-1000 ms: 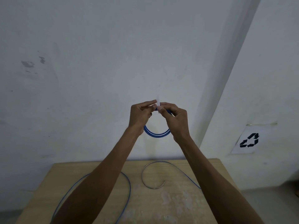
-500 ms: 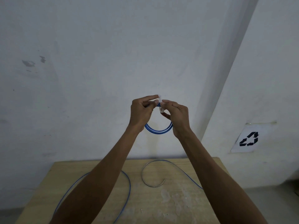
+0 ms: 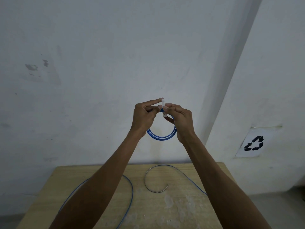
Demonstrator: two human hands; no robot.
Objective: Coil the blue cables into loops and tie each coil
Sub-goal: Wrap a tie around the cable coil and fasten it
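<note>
Bare wall, wooden table [image 3: 181,212] below — both hands' fingers [image 3: 168,107] pinching blue coil [image 3: 160,137] midair

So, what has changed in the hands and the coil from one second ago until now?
Very little moved. Both hands rose slightly, and the white tie now shows more clearly: one end sticks up above the fingers, the other hangs below the right hand. The left hand and the right hand stayed pinched on the blue coil at its top. The loose blue cables on the table stayed where they were.

left hand [image 3: 145,116] bare | right hand [image 3: 180,120] bare | forearms unsleeved
</note>
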